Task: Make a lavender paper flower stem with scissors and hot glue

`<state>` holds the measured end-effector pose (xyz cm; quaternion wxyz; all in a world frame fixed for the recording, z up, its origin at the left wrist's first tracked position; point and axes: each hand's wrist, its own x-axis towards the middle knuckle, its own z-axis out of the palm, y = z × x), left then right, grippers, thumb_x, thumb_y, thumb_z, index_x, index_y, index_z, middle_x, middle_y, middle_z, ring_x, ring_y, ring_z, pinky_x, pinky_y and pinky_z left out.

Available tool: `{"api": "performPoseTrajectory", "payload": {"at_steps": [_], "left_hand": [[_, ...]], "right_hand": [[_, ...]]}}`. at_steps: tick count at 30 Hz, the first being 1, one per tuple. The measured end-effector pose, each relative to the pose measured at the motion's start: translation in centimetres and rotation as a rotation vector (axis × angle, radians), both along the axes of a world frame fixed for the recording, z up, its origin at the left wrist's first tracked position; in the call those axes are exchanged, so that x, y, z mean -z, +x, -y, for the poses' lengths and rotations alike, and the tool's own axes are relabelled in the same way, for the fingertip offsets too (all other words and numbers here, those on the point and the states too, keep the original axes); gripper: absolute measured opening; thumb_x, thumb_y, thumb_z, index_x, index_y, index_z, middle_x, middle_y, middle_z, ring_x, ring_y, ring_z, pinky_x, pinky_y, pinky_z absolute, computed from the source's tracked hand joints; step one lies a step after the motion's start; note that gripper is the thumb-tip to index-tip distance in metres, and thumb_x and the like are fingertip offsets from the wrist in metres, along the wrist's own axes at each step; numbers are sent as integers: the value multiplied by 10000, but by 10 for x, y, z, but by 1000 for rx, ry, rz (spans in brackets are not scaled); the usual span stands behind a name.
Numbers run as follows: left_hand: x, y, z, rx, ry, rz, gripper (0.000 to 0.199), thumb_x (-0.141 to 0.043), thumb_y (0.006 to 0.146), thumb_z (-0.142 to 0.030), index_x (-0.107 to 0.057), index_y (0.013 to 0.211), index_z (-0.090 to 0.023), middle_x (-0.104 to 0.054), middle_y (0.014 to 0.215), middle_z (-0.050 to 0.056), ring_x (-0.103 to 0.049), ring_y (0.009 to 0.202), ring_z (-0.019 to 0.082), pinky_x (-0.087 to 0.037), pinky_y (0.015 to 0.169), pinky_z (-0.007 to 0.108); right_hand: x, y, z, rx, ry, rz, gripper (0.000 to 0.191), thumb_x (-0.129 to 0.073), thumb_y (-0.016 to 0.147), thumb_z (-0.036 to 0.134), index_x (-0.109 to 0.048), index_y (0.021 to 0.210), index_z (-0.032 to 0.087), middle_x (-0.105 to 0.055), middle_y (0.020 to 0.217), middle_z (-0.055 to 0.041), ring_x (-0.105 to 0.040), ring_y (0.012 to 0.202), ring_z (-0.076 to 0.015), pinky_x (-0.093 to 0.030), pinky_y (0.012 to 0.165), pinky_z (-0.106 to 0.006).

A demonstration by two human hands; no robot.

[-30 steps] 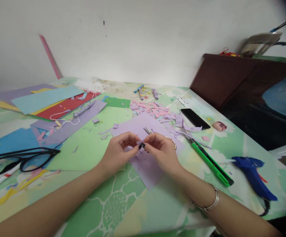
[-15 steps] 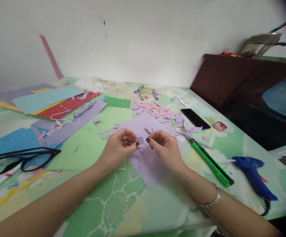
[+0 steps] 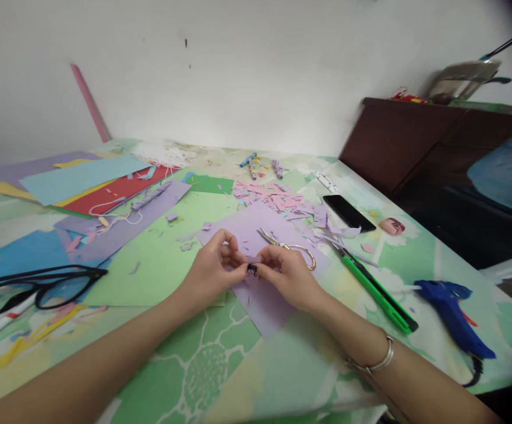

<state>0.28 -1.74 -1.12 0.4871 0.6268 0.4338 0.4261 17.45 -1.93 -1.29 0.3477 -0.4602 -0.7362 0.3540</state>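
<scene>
Between the pinched fingertips of both hands is a small piece of purple paper (image 3: 252, 259), mostly covered by the fingers. My left hand (image 3: 218, 262) grips it from the left, my right hand (image 3: 289, 274) from the right, and the two thumbs meet. Beneath them lies a purple sheet (image 3: 265, 315) with small cut scraps on it. A pair of scissors (image 3: 311, 259) rests on that sheet behind my right hand, which hides part of it. A light green sheet (image 3: 150, 277) lies to the left.
A green utility knife (image 3: 379, 291), a blue glue gun (image 3: 454, 315) and a black phone (image 3: 348, 212) lie at the right. Pink and purple paper scraps (image 3: 273, 195) are heaped behind. Black glasses (image 3: 70, 285) and coloured sheets (image 3: 79, 176) occupy the left side.
My right hand has moved left to meet my left hand at the purple paper piece. The scissors' handles, covered before, now show. My left hand has barely moved.
</scene>
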Motion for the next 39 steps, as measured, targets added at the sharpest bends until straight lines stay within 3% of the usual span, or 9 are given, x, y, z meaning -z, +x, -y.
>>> {"api": "performPoseTrajectory", "payload": {"at_steps": [8, 19, 25, 27, 30, 32, 36, 39], "left_hand": [[-1, 2, -1, 4, 25, -44, 352, -606, 655, -85, -293, 741, -223, -591, 655, -56, -561, 593, 95, -468, 584, 233], [-3, 2, 0, -10, 18, -74, 376, -606, 619, -103, -271, 732, -231, -590, 637, -58, -571, 570, 107, -467, 554, 239], [-1, -3, -2, -93, 227, -315, 297, -586, 651, -109, -331, 754, -222, -595, 687, -31, -588, 607, 130, -464, 587, 267], [-1, -7, -5, -130, 251, -297, 255, -579, 681, -128, -372, 804, -215, -598, 715, -22, -603, 634, 139, -470, 609, 276], [-2, -9, -7, -44, 167, -131, 268, -582, 740, -207, -428, 959, -207, -626, 784, 8, -628, 703, 157, -492, 637, 289], [-3, -8, -6, 56, 176, -168, 338, -637, 718, -253, -487, 1017, -204, -651, 796, 20, -624, 707, 164, -490, 637, 284], [-6, -4, -2, 123, 387, -432, 107, -632, 715, -198, -649, 818, -222, -678, 727, 5, -584, 639, 150, -443, 617, 261], [-7, -3, 0, 117, 423, -448, 122, -569, 749, -168, -680, 738, -219, -698, 732, 5, -586, 638, 148, -429, 605, 251]], "right_hand": [[-3, 3, -1, -67, 132, 240, 74, -507, 755, 117, -546, 747, 180, -590, 642, 22, -503, 569, -99, -349, 534, -214], [-7, 7, -1, -99, 158, 272, 93, -486, 763, 110, -544, 776, 182, -572, 641, 25, -485, 570, -97, -316, 538, -207], [-5, 11, -5, -66, 186, 348, 102, -475, 750, 101, -537, 754, 182, -543, 601, 30, -459, 545, -99, -295, 525, -211], [-4, 13, -6, -30, 191, 354, 108, -478, 745, 99, -543, 749, 184, -542, 591, 30, -464, 543, -102, -298, 529, -213], [-4, 12, -6, -31, 168, 354, 110, -484, 755, 103, -558, 749, 184, -554, 591, 27, -470, 535, -101, -295, 520, -211], [-5, 10, -4, -66, 163, 347, 111, -484, 771, 108, -565, 761, 183, -562, 598, 26, -467, 533, -99, -291, 515, -209], [-7, 6, 0, -139, 170, 359, 105, -485, 787, 115, -564, 766, 181, -603, 645, 8, -497, 565, -107, -310, 536, -216], [-7, 6, 0, -173, 189, 389, 130, -474, 766, 92, -565, 793, 181, -619, 681, -2, -514, 593, -116, -323, 556, -223]]}}
